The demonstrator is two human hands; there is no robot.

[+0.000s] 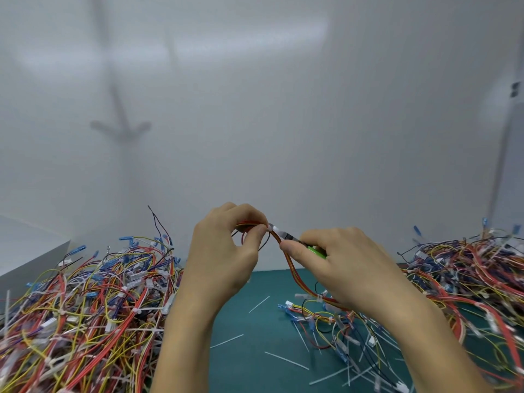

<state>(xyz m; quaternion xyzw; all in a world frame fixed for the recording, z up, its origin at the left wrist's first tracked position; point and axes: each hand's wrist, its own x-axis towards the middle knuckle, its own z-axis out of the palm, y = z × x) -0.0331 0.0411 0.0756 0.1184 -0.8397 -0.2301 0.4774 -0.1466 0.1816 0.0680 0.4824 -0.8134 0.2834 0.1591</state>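
The person's left hand (224, 251) and right hand (340, 259) are both bare, with slim fingers and rounded knuckles; the left forearm (184, 336) and right forearm (419, 336) are uncovered too, bare skin running all the way down to the lower edge of view

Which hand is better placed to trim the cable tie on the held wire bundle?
Right, most likely. The right hand grips the green-handled cutter, whose tip sits close to the white cable tie. The left hand pinches the wire bundle beside the tie, steadying it, and holds no tool.
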